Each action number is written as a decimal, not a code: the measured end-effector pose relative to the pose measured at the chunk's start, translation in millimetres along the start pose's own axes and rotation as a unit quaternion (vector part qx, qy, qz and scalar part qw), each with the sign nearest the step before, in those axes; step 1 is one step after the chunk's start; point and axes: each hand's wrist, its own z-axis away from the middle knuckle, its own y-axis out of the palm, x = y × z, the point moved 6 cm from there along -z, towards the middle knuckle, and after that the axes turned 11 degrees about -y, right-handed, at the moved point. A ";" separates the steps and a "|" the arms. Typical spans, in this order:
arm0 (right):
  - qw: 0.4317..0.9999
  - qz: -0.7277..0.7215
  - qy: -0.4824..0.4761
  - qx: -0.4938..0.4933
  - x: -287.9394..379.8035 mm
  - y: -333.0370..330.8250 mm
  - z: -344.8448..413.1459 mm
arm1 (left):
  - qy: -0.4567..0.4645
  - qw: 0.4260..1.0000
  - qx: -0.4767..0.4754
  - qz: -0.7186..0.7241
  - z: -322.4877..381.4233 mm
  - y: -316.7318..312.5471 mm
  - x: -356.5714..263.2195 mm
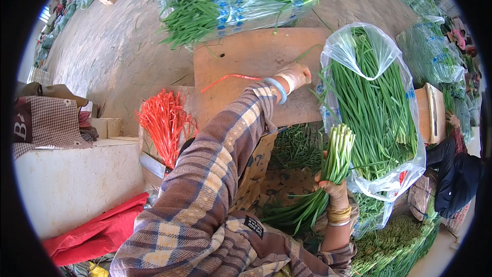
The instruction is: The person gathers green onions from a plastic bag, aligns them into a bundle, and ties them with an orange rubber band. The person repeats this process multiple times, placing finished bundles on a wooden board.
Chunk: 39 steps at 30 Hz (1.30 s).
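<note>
My right hand [333,191] is closed around a bunch of long green leafy stalks, likely garlic chives [338,154], with the pale cut ends upward and the leaves hanging down to the left. Over the wooden board [246,57] my left hand [298,75], in a thin pale covering, has its fingers curled; whether anything is inside is hidden. A red plastic strip [226,78] lies on the board and reaches the left wrist. To the right of the board, an open clear plastic bag [371,52] holds many more green stalks [369,100].
Red plastic strips [165,123] lie bundled left of the board, by a knife blade [152,164]. Another filled bag [234,7] stands beyond the board. Cut greens [392,242] are piled at lower right. A low white wall [80,184] runs left. Another person's hand [453,120] shows far right.
</note>
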 end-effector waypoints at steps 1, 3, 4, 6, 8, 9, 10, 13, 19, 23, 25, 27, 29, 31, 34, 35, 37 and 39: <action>1.000 0.023 0.013 -0.013 2.0 -4.4 -1.9 | -0.015 1.000 -0.021 -0.005 -1.2 1.2 1.8; 0.992 0.119 0.046 -0.022 5.1 -9.9 -11.5 | -0.099 0.991 -0.062 0.069 5.9 -14.7 25.9; 0.979 0.193 0.062 -0.016 4.9 -9.4 -21.5 | -0.037 0.987 -0.158 0.011 17.2 -36.3 29.9; 0.971 0.225 0.076 -0.028 2.2 -0.1 -49.6 | -0.062 0.976 -0.164 -0.129 35.2 -64.3 56.7; 0.988 0.148 0.033 0.004 -7.2 34.9 -89.0 | -0.132 0.970 -0.126 -0.164 52.4 -78.7 87.7; 0.980 0.190 0.053 0.008 -15.2 50.6 -110.6 | -0.175 0.964 -0.098 -0.174 57.8 -80.9 101.3; 0.966 0.258 -0.015 0.026 -15.0 72.8 -133.2 | -0.174 0.964 -0.086 -0.182 62.0 -80.9 107.0; 0.836 0.506 -0.200 0.070 -17.0 144.1 -196.2 | -0.199 0.958 -0.068 -0.193 72.2 -82.5 118.9; 0.718 0.693 -0.037 -0.054 -60.7 186.4 -257.4 | -0.055 0.944 -0.310 0.102 144.8 -126.7 106.8; 0.783 0.593 -0.141 -0.122 -46.6 157.5 -229.7 | 0.048 0.965 -0.257 0.038 173.2 -99.1 73.6; 0.771 0.594 -0.214 -0.086 -31.6 135.5 -193.1 | 0.078 0.969 -0.231 -0.033 172.6 -79.0 56.8; 0.745 0.616 -0.245 -0.070 -22.6 108.4 -134.1 | 0.065 0.983 -0.117 -0.128 161.7 -53.5 50.7; 0.782 0.560 -0.274 -0.001 -22.1 92.9 -74.7 | -0.039 0.977 0.008 -0.209 151.8 -32.2 58.8; 0.861 0.468 -0.195 0.031 -21.1 63.4 -18.9 | -0.068 0.976 0.018 -0.208 150.2 -32.2 58.4; 0.895 0.382 -0.221 -0.071 25.7 -8.6 32.2 | -0.058 0.979 -0.031 -0.193 156.2 -43.8 49.4; 0.880 0.406 -0.206 -0.135 45.8 -42.6 44.7 | -0.058 0.976 -0.052 -0.202 160.3 -47.5 45.6; 0.829 0.457 -0.234 -0.222 95.7 -108.1 53.2 | 0.036 0.954 -0.213 -0.207 177.5 -63.1 21.7; 0.690 0.628 -0.247 -0.262 139.4 -153.6 44.2 | 0.140 0.956 -0.242 -0.090 199.5 -55.8 -3.7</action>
